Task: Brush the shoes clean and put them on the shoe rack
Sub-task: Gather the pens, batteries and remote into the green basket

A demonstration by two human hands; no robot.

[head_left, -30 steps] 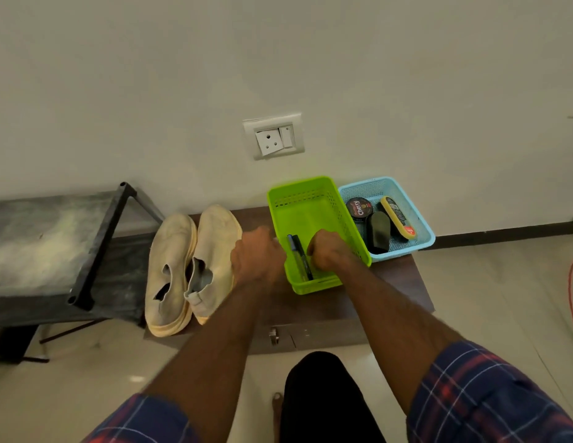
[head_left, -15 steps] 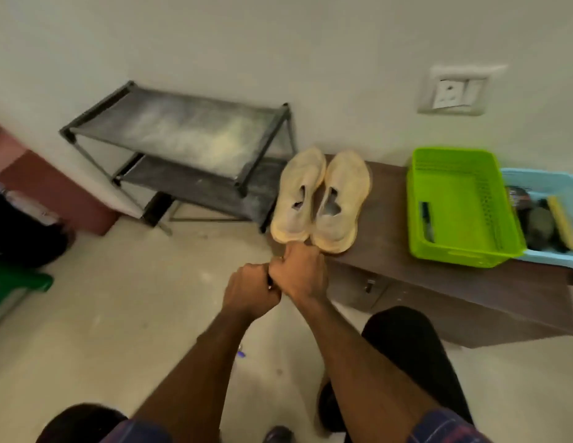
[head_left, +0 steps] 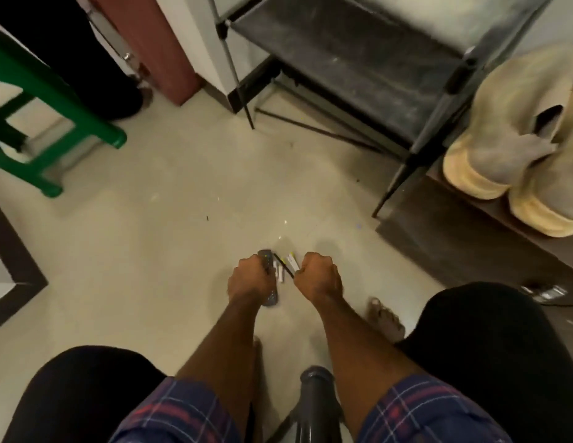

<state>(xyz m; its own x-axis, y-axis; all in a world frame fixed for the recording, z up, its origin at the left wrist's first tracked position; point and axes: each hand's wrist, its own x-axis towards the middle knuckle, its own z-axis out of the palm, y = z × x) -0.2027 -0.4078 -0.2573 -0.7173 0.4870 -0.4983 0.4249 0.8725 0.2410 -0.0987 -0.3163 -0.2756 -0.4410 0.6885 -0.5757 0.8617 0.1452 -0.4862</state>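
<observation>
Two cream slip-on shoes (head_left: 515, 132) lie side by side on a low brown cabinet (head_left: 454, 225) at the right edge. The black two-shelf shoe rack (head_left: 358, 59) stands to their left, and its dusty shelves hold nothing. Low over the floor, my left hand (head_left: 250, 279) grips a dark grey oblong object (head_left: 269, 298). My right hand (head_left: 318, 278) is close beside it, curled round a thin black strip (head_left: 283, 265). Small white pieces (head_left: 291, 262) show between the hands; what they are is unclear.
A green plastic stool (head_left: 38, 100) stands at the left, with a person's dark trouser leg (head_left: 86, 59) behind it. My knees in dark trousers fill the lower corners. My bare foot (head_left: 384, 321) and a dark grey post (head_left: 315, 404) are near my arms.
My view swung left and down, away from the baskets and wall. Both hands left the green basket, came together in front of the shoes, then dropped over the floor holding the dark object.
</observation>
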